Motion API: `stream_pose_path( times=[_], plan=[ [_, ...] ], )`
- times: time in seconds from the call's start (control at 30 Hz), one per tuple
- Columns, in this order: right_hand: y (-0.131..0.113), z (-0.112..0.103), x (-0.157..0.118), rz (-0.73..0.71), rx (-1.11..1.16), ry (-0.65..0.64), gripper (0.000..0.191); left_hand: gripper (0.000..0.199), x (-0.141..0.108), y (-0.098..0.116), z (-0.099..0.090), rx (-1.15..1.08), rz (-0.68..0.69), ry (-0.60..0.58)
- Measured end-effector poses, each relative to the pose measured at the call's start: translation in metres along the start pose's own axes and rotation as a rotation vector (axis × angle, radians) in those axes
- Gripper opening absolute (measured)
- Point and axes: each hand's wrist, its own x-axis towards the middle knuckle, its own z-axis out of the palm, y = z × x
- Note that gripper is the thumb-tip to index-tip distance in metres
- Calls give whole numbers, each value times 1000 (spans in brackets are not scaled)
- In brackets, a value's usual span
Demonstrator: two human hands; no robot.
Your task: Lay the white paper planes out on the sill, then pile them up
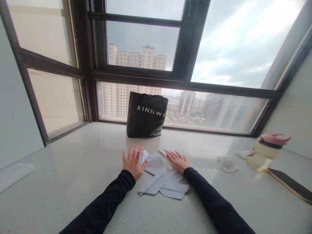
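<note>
A white, flat, blurred object (pixel 17 175) lies at the left end of the white speckled windowsill (pixel 60 182). Left hand (pixel 133 162): palm down, back upward, forearm entering from the near edge in a dark sleeve (pixel 104 201); fingers extended and spread apart, aimed at the far edge, thumb over the paper. Contact pressure cannot be determined. A black bag (pixel 147 117) with white lettering stands upright at the far edge, just beyond the hands. The folded white paper pieces (pixel 158 178) form a loose, overlapping pile on the middle of the windowsill, between the hands and extending toward the near edge. Right hand (pixel 177 162): palm down, angled leftward; fingers straight, mostly together, the outermost slightly apart, fingertips at the pile's far right side. Toward the right end: crumpled whitish scraps (pixel 227 164), then a translucent pale-yellow bottle (pixel 260 156) with a pink lid, beside a dark, flat, gold-rimmed phone (pixel 292 185).
</note>
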Motion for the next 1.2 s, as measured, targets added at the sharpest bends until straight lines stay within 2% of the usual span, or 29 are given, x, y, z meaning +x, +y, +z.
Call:
stream_pose_path(
  times=[0.07,0.17,0.27,0.3,0.4,0.47,0.6,0.73,0.83,0.93,1.03,1.13,1.2],
  plan=[
    [-15,1,-3,-63,51,-63,41,59,-3,0,4,-9,22,-93],
    [-35,-9,-8,-148,154,-151,55,62,-4,-4,8,-69,97,-198],
    [-43,-24,-15,-231,267,-244,54,66,-4,-8,8,-116,154,-263],
    [-43,-28,-19,-246,266,-292,59,69,-4,-9,8,-120,176,-290],
    [-38,-32,-31,-225,114,-442,99,81,-2,-12,8,-122,247,-409],
    [-36,-29,-37,-217,5,-484,110,79,-2,-13,10,-132,259,-466],
    [-44,-23,-37,-221,-38,-417,106,58,-2,-13,15,-152,262,-482],
    [-54,-17,-30,-122,65,-383,91,46,0,-13,20,-190,288,-510],
    [-57,-11,-27,-82,165,-356,80,33,2,-14,21,-366,315,-389],
    [-59,-8,-25,-107,386,-304,63,37,6,-16,15,-509,304,-210],
    [-60,-10,-22,-130,605,-101,48,39,12,-20,1,-559,202,-10],
    [-57,-13,-17,-100,552,136,42,33,20,-27,-10,-702,63,274],
    [-55,-12,-16,-70,474,212,44,34,25,-34,-10,-839,-14,354]
  ],
)
